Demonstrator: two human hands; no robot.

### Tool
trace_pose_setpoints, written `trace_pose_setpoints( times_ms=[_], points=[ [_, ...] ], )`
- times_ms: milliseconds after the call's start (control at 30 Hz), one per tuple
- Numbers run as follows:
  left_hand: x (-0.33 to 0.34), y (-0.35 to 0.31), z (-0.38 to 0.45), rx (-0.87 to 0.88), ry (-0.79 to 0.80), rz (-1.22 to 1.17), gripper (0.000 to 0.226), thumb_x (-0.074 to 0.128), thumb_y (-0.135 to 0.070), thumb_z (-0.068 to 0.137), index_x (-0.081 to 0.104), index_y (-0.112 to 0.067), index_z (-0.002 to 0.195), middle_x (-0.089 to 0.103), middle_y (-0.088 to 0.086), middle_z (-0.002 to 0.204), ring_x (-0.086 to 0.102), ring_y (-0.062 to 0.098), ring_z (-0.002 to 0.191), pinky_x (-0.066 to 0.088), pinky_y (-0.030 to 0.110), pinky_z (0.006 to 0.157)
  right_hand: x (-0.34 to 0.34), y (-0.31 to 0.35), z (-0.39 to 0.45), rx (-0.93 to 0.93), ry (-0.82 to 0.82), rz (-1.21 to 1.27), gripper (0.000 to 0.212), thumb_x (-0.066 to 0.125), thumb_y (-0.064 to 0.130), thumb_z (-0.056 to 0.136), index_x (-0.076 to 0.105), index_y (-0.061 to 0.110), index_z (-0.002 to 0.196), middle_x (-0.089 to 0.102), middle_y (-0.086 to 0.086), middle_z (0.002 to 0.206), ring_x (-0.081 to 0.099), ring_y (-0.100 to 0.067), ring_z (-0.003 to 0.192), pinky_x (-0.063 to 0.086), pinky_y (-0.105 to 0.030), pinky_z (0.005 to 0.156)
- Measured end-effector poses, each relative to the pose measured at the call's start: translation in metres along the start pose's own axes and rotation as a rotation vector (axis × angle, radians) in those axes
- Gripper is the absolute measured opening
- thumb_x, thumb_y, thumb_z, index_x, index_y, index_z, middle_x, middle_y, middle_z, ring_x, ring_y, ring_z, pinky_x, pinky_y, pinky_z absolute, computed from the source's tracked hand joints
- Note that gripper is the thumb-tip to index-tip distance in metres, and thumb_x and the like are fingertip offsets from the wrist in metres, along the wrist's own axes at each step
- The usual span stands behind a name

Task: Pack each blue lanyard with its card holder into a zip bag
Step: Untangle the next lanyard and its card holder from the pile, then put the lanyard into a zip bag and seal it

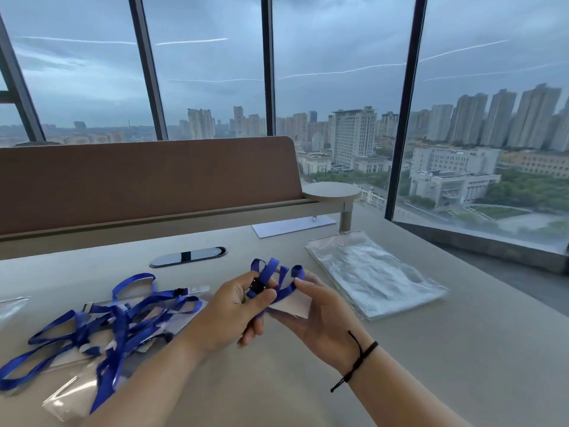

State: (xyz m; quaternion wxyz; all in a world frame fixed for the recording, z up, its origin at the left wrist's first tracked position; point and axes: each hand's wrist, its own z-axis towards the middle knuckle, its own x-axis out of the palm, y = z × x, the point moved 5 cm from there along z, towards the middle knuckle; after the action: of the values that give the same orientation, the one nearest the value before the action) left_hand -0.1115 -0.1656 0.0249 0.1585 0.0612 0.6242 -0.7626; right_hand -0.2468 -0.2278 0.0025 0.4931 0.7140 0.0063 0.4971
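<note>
A folded blue lanyard [271, 277] is bunched in loops above the table's middle. My left hand [237, 306] pinches it at its black clip, thumb on top. Under the loops lies its clear card holder [295, 305], held from below by my right hand [317, 318], whose fingertips touch the strap. A tangled heap of several more blue lanyards [123, 315] with card holders lies at the left. A stack of clear zip bags [372, 272] rests on the table to the right of my hands.
A brown desk divider [147, 177] runs along the back. An oval cable port [187, 256] sits in the table behind the heap. A white sheet [292, 226] and a round stand [335, 192] are at the back right. Another clear bag edge [12, 305] shows far left.
</note>
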Motion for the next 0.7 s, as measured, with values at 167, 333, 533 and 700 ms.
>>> trace_pose_setpoints(
  times_ms=[167, 333, 533, 700],
  points=[
    [0.024, 0.004, 0.034, 0.009, 0.049, 0.029, 0.018, 0.059, -0.031, 0.097, 0.06, -0.016, 0.106, 0.06, 0.015, 0.058, 0.044, 0.022, 0.038, 0.038, 0.028, 0.043, -0.028, 0.02, 0.007, -0.018, -0.023, -0.011, 0.046, 0.056, -0.002, 0.093, 0.051, 0.012, 0.136, 0.064, -0.024, 0.126, 0.061, -0.041, 0.118, 0.05, -0.055, 0.098],
    [0.048, 0.007, 0.078, 0.042, -0.084, 0.056, 0.021, 0.058, -0.029, 0.098, 0.052, -0.032, 0.118, 0.058, 0.006, 0.057, 0.047, 0.022, 0.043, 0.041, 0.031, 0.043, -0.054, 0.049, 0.024, -0.069, -0.062, -0.072, 0.035, 0.05, 0.0, 0.095, 0.061, 0.003, 0.128, 0.063, -0.026, 0.127, 0.059, -0.04, 0.122, 0.052, -0.046, 0.098],
    [0.066, 0.023, 0.124, -0.023, -0.12, -0.027, 0.052, 0.059, -0.035, 0.097, 0.024, -0.048, 0.132, 0.063, 0.009, 0.063, 0.053, 0.021, 0.046, 0.044, 0.028, 0.043, -0.09, 0.081, 0.049, -0.089, -0.146, -0.144, 0.033, 0.051, 0.0, 0.094, 0.064, 0.006, 0.124, 0.067, -0.021, 0.124, 0.065, -0.031, 0.11, 0.053, -0.043, 0.098],
    [0.077, 0.045, 0.162, -0.112, -0.006, -0.081, 0.03, 0.057, -0.032, 0.098, 0.057, -0.004, 0.087, 0.066, 0.013, 0.062, 0.051, 0.018, 0.04, 0.042, 0.027, 0.041, -0.113, 0.097, 0.076, -0.092, -0.193, -0.208, 0.031, 0.052, -0.002, 0.092, 0.066, 0.005, 0.119, 0.071, -0.02, 0.111, 0.068, -0.03, 0.097, 0.056, -0.043, 0.091]
  ],
)
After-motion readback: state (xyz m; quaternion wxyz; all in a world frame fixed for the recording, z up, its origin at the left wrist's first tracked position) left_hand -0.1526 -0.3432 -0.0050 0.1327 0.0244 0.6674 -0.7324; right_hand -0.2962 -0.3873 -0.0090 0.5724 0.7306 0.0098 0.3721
